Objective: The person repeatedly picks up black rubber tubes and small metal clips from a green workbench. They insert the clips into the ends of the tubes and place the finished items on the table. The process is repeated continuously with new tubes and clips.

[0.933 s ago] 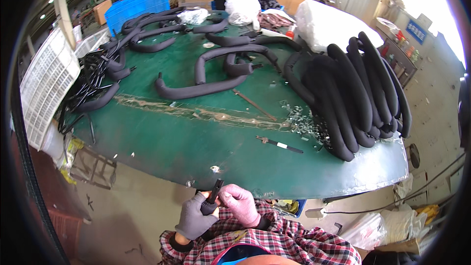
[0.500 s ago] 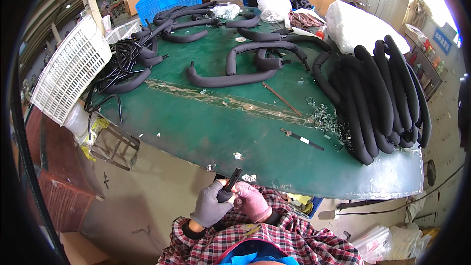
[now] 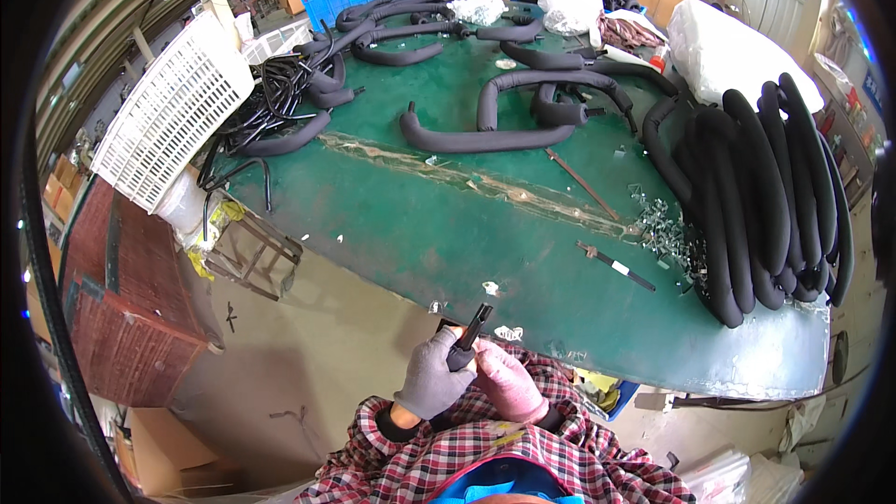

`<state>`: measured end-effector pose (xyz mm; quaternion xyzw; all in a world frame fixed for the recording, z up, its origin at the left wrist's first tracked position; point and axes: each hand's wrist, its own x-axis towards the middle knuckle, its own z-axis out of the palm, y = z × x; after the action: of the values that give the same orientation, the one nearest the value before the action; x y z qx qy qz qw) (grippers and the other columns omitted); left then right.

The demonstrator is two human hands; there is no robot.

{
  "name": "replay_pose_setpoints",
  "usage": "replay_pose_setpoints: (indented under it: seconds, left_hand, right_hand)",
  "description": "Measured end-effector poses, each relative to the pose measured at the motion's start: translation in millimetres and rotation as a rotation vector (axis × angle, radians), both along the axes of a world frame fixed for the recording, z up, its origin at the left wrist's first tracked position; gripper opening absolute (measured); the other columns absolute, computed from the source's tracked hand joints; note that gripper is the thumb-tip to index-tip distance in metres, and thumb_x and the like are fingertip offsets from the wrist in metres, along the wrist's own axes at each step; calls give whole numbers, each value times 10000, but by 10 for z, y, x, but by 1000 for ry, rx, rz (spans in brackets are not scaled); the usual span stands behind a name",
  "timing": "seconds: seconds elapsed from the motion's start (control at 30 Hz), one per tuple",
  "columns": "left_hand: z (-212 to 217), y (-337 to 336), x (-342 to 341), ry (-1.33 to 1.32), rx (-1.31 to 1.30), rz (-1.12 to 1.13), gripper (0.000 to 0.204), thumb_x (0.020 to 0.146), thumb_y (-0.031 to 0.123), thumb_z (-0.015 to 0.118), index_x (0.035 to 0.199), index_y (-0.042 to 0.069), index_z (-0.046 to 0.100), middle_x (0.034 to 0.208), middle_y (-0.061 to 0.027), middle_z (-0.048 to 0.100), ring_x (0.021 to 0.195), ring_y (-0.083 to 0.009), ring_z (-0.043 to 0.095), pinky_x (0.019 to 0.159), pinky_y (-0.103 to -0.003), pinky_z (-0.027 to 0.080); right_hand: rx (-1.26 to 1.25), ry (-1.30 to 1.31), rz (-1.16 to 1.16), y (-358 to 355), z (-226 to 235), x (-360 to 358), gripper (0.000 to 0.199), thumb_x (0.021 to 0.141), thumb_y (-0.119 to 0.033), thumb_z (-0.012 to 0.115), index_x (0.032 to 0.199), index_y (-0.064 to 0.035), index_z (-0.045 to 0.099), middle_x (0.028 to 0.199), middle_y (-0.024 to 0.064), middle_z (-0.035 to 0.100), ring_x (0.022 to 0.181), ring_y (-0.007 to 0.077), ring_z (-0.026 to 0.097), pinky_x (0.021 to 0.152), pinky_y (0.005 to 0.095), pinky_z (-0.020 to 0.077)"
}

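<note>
White crate (image 3: 168, 112) far left, tilted against the green desk (image 3: 420, 224). Coming in close: my left hand (image 3: 431, 375), grey glove, fingers wrapped tight around a small black tool (image 3: 469, 336) held just off the desk's near edge. Right hand (image 3: 506, 381), pink glove, fingers curled against the tool's lower end, touching the left. Further right, a black stick (image 3: 616, 266) lies on the desk, then black foam tubes (image 3: 765, 187) piled at the right end.
</note>
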<state>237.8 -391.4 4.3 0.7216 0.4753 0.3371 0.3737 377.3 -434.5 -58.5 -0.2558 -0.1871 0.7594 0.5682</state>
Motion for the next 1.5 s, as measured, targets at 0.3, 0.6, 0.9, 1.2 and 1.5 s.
replay_pose_setpoints:
  seconds: [0.3, 0.6, 0.9, 1.2, 1.5]
  left_hand:
    - [45, 57, 82, -16, 49, -58, 332, 781, 77, 751, 1098, 39, 663, 839, -169, 691, 751, -300, 706, 679, -374, 539]
    - [-108, 5, 94, -143, 89, -3, 341, 822, 96, 789, 1135, 28, 674, 871, -138, 713, 774, -253, 715, 710, -363, 559]
    - [-252, 22, 83, -138, 103, 18, 288, 934, 142, 693, 1158, -40, 678, 779, -130, 684, 657, -203, 682, 603, -318, 528]
    - [-303, 80, 243, -30, 288, 45, 285, 926, 184, 677, 1161, 24, 696, 834, -202, 691, 727, -374, 690, 648, -429, 544]
    - [-312, 15, 295, -24, 174, -17, 326, 915, 141, 681, 1220, 27, 670, 831, -163, 656, 727, -365, 663, 632, -434, 518]
  right_hand:
    - [-95, 152, 64, 1, 130, 90, 670, 969, -487, 653, 1440, -35, 502, 1381, 92, 586, 1275, 237, 550, 1097, 402, 415]
    - [13, -181, -285, 13, 15, -29, 331, 995, -234, 684, 1241, -14, 660, 1088, -2, 686, 956, 82, 606, 857, 270, 498]
    - [79, -396, -530, 202, 469, 400, 321, 1005, -250, 661, 1225, -20, 618, 1279, 83, 652, 1077, 160, 648, 975, 327, 533]
    - [3, -30, -330, 413, 404, 294, 264, 1043, -259, 578, 1144, -18, 613, 1172, 121, 680, 940, 165, 661, 832, 307, 556]
    - [-86, 29, -268, 461, 290, 482, 299, 1051, -340, 570, 1148, -58, 594, 955, 21, 636, 917, 168, 680, 758, 311, 573]
